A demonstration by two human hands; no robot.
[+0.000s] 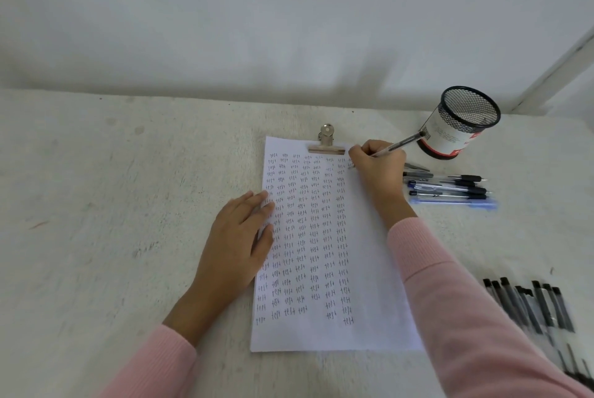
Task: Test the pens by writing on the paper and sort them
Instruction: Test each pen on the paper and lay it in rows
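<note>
Pen (398,144) under test was up at the far right corner of the sheet, but going from the left: the left hand (239,237) lay flat with its fingers straight and close together, pressing on the left edge of the paper (373,269), which sat in the middle of the white table (96,205). Most of the sheet was packed with columns of tiny "test" scribbles, with a silver clip (327,143) on its far edge. The right hand (377,166) pinched the pen between curled fingers, tip down at the top of the blank strip on the right side. If you ask me, the trick for this step was a firm flat palm so the sheet couldn't skate, a normal writing angle, light even pressure and one short word, then a look at whether the ink ran clean before deciding which pile it went to. Just right of that and further back stood a black mesh cup (459,123) with a white and red label; nothing stuck out of it and I couldn't spot anything inside. The pen's tail end crossed the cup in view, touching or not I couldn't tell. A row of pens (450,190) lay just right of the writing hand, and a bunch of dark-capped pens (530,304) sat near right, well apart from it.
</note>
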